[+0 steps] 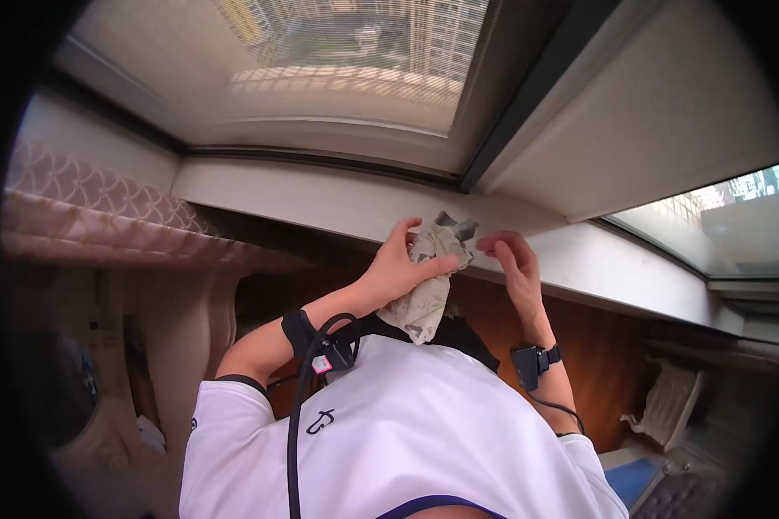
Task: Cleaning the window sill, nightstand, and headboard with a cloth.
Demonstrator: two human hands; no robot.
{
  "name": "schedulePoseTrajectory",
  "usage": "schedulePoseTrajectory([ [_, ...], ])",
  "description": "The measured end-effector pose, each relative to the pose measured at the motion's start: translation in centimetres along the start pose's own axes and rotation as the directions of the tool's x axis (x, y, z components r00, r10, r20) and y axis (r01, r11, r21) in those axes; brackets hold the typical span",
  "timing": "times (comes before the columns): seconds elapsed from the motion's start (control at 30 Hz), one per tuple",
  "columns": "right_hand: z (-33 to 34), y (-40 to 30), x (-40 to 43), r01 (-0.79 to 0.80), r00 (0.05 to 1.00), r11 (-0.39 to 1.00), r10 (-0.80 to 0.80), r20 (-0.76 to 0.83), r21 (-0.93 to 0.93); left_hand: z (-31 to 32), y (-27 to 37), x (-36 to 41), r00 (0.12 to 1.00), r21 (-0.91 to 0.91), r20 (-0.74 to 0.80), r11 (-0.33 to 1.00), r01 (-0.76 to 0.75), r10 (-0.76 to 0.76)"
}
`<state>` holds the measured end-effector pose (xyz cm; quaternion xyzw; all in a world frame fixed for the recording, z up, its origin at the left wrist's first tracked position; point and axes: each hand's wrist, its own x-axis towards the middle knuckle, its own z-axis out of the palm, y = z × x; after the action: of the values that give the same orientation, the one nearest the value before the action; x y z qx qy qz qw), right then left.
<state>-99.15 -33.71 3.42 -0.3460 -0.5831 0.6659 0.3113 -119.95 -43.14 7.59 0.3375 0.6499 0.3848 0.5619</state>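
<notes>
Bunched in my left hand (399, 269) is a pale patterned cloth (425, 305), its lower end hanging down in front of my white shirt. A grey piece of cloth (456, 226) sticks out at the top of the bundle; whether it is the same cloth or a second one, I cannot tell. Just to the right of it, my right hand (516, 259) is raised with its fingers bent and a gap between them and the bundle. Nothing shows in that hand. Both hands are in front of the white windowsill (285, 191).
Beyond the sill stands a dark-framed window (337, 97) with buildings outside. A pink patterned curtain (104, 214) hangs at the left. A brown wooden floor (571, 363) lies below, with a carved pale furniture piece (665, 402) at the right. A black cable (295, 428) runs along my left side.
</notes>
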Motion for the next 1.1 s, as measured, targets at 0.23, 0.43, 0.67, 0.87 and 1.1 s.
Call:
schedulePoseTrajectory([
  [0.23,4.1,-2.9,0.4,-0.083,0.977,0.962,0.028,0.209,0.259,-1.3,1.2,1.7,0.987,-0.341,0.124,0.938,-0.057,0.105],
  [0.43,2.6,-5.2,1.8,-0.073,0.951,0.991,0.037,0.308,0.109,-5.2,0.2,1.7,0.945,0.037,0.190,0.960,-0.278,0.267],
  [0.67,4.5,-5.8,5.1,0.277,0.921,0.626,-0.390,0.014,-0.729,-8.7,-2.0,2.7,0.843,0.472,-0.382,0.864,-0.173,0.378],
  [0.87,11.0,-0.1,4.7,0.294,0.893,0.427,-0.443,0.085,-0.855,-13.7,-6.7,5.8,0.601,0.916,-0.082,0.298,-0.269,0.795],
  [1.1,15.8,3.1,6.4,0.483,0.837,0.308,-0.437,0.329,-0.820,-13.5,-7.6,7.1,0.652,0.950,-0.047,0.235,-0.205,0.757],
])
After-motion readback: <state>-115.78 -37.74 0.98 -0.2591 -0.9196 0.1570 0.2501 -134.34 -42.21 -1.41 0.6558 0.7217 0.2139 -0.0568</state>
